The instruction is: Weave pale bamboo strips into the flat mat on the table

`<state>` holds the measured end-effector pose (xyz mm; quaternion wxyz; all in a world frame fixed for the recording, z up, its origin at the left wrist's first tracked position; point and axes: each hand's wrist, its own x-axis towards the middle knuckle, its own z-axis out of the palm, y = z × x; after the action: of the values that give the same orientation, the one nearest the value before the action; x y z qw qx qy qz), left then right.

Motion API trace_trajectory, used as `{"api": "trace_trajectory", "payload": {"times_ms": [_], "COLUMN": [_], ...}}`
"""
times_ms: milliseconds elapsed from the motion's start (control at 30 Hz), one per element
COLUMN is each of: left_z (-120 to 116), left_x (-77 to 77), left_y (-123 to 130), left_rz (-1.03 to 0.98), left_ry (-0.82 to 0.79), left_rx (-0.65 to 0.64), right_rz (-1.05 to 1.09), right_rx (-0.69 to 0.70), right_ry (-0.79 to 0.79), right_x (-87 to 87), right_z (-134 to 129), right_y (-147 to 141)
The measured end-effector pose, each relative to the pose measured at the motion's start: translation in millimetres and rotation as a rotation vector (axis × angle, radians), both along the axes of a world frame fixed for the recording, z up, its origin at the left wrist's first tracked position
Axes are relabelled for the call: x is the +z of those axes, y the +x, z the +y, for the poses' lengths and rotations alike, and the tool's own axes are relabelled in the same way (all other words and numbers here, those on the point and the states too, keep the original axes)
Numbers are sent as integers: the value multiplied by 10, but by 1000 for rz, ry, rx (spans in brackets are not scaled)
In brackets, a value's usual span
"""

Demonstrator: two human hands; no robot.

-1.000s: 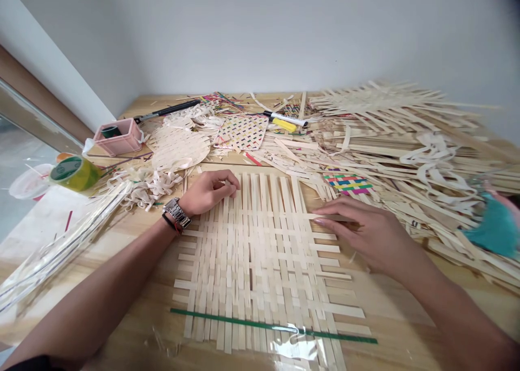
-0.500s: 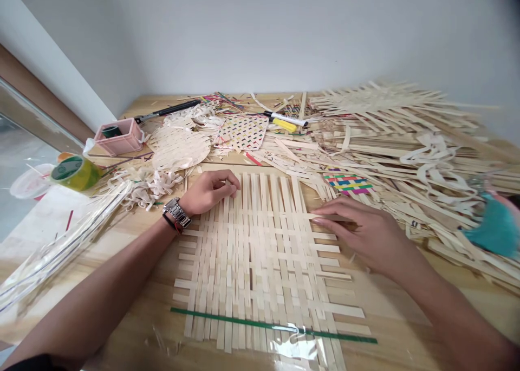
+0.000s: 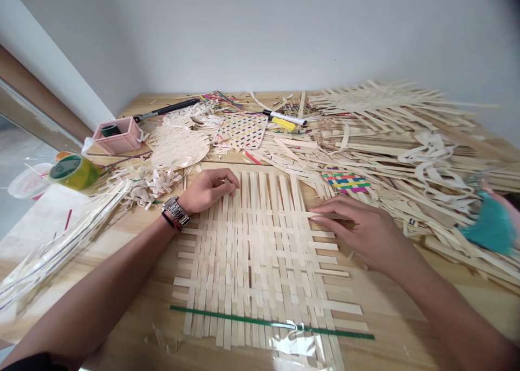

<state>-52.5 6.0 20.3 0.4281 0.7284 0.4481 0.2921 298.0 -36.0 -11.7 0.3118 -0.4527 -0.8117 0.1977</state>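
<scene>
A mat of pale, flat bamboo-like strips (image 3: 260, 257) lies woven on the table before me, with loose strip ends along its far edge and sides. One green strip (image 3: 219, 316) crosses its near end, where clear tape (image 3: 296, 341) shines. At the mat's far left corner rests my left hand (image 3: 211, 191), its fingers curled and closed; what they hold, if anything, is hidden. Beyond the right edge, my right hand (image 3: 357, 225) pinches the end of a pale cross strip (image 3: 303, 214) between thumb and fingers. This strip runs into the weave near the far edge.
Loose strips (image 3: 390, 160) heap at the back right beside a teal tassel (image 3: 489, 225). On the left are a yellow tape roll (image 3: 77, 171), a pink basket (image 3: 117, 135) and a bundle of strips (image 3: 73, 238). Behind the mat lie a marker (image 3: 286, 117) and woven pieces (image 3: 241, 131).
The view has shifted very slightly. Both hands keep their places, and the right still pinches the cross strip.
</scene>
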Motion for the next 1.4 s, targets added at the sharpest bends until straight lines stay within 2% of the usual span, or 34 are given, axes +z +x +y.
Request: {"api": "trace_trajectory", "payload": {"times_ms": [933, 1400], "left_z": [14, 6], "left_x": [-46, -14], "left_y": [-4, -9], "left_rz": [-19, -17], "left_ry": [-8, 9], "left_rx": [1, -9], "right_rz": [-8, -25], "right_rx": [11, 15], "right_ry": [24, -4], "right_x": [-32, -6], "right_z": [-5, -2], "right_y": [-27, 6]}}
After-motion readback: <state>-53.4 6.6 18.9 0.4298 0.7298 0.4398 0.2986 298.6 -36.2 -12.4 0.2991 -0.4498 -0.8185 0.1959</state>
